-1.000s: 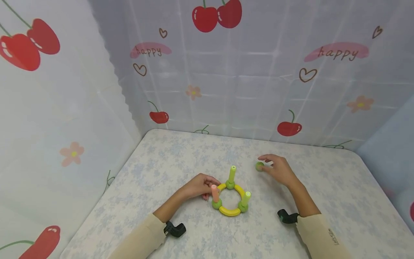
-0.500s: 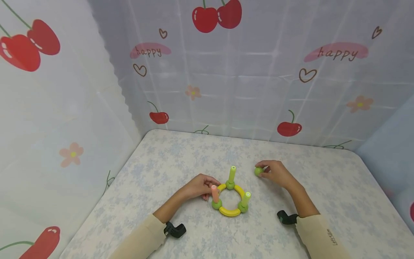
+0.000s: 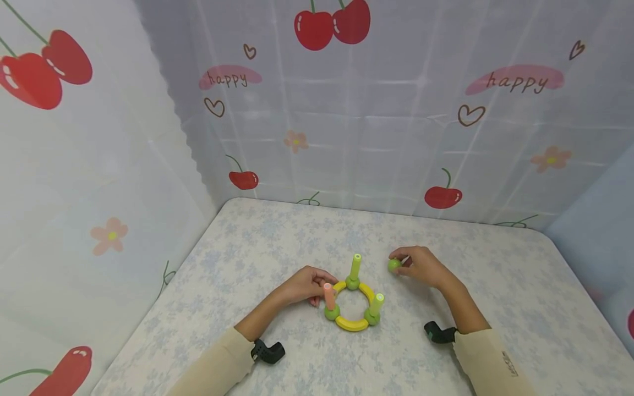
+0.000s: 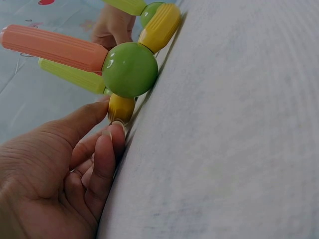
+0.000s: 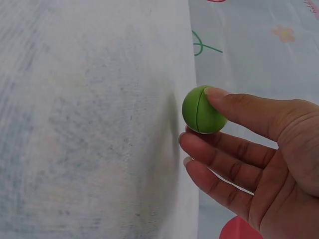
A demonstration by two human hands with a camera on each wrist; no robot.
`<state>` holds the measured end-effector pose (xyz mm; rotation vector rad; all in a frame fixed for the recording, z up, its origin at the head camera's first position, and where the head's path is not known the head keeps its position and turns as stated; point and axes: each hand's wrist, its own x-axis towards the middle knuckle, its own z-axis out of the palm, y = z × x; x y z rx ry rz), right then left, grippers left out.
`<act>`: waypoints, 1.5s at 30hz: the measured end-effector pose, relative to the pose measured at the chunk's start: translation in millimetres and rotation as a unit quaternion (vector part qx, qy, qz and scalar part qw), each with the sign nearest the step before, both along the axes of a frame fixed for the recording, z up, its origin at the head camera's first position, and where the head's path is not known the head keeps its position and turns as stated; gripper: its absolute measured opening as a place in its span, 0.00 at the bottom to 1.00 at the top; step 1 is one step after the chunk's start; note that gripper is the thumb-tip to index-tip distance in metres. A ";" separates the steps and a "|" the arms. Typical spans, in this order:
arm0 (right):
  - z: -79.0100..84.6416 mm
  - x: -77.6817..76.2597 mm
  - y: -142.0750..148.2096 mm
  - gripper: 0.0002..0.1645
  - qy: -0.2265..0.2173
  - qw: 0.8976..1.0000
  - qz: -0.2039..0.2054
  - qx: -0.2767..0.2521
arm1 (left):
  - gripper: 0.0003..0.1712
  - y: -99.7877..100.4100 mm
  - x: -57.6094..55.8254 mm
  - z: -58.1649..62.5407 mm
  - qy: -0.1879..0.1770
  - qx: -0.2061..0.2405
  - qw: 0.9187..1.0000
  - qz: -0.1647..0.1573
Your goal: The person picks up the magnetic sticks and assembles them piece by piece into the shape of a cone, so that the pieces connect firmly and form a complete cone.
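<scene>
A toy ring of curved yellow rods (image 3: 351, 325) and green balls (image 4: 129, 69) lies on the table. From its balls rise an orange rod (image 4: 55, 47) and two lime-green rods (image 3: 355, 266). My left hand (image 3: 304, 285) pinches the yellow rod (image 4: 121, 108) at the ring's left between thumb and fingers, its other fingers curled by the tabletop. To the right of the ring, my right hand (image 3: 422, 266) holds a loose green ball (image 5: 202, 110) between thumb and fingertips. A seam line runs round that ball in the right wrist view.
The table (image 3: 247, 236) has a pale blue floral cover. Hanging sheets with cherry prints (image 3: 443, 197) stand along its back and sides. Each wrist carries a black camera mount (image 3: 267, 351) near the cream sleeve.
My right hand has moved slightly toward the ring and nearer to me, bringing the green ball along. The left hand and the ring stay where they were.
</scene>
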<state>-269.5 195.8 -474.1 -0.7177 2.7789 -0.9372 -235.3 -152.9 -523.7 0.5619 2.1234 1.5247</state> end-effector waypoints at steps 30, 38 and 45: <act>48.3 42.4 -51.8 0.27 0.131 0.974 0.013 -0.183 | 0.16 3.5 1.4 -2.5 0.007 -0.002 1.000 0.009; 41.8 46.6 -60.9 0.23 0.139 0.969 0.007 -0.204 | 0.15 1.8 1.9 -5.8 0.000 -0.002 1.000 0.006; 39.2 44.6 -64.7 0.23 0.129 0.969 0.028 -0.210 | 0.15 0.4 0.0 -3.0 0.009 0.000 1.000 0.000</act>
